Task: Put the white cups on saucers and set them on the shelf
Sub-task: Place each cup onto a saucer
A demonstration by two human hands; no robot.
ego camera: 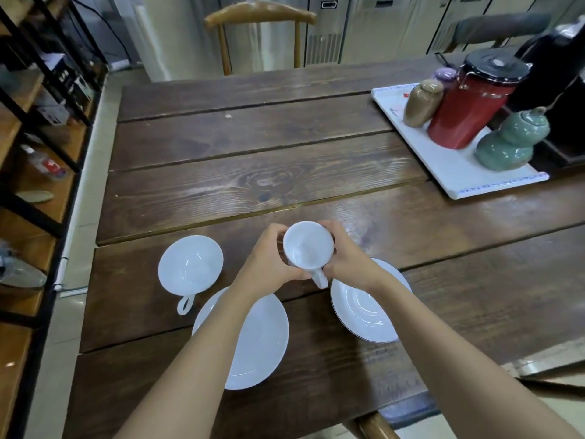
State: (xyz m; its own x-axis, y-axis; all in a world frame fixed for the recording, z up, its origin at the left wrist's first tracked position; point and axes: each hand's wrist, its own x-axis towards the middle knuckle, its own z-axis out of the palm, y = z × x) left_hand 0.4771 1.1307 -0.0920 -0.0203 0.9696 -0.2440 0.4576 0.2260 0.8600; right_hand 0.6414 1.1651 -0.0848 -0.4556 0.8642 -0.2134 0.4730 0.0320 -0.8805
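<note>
A white cup (307, 247) is held above the dark wooden table (253, 153), its handle pointing toward me. My left hand (269, 258) grips its left side and my right hand (346, 253) grips its right side. A second white cup (190, 264) stands on the table to the left, handle toward me. One white saucer (262, 340) lies under my left forearm, partly hidden. Another white saucer (364, 308) lies under my right wrist. The wood-and-black-metal shelf (34, 172) stands at the left of the table.
A white tray (449, 166) at the far right carries a red canister (468, 103), a tan jar (422, 103), a purple jar and a green gourd-shaped jar (512, 141). A black appliance stands behind it. A wooden chair (259, 17) sits at the far side. Small items lie on the shelf boards.
</note>
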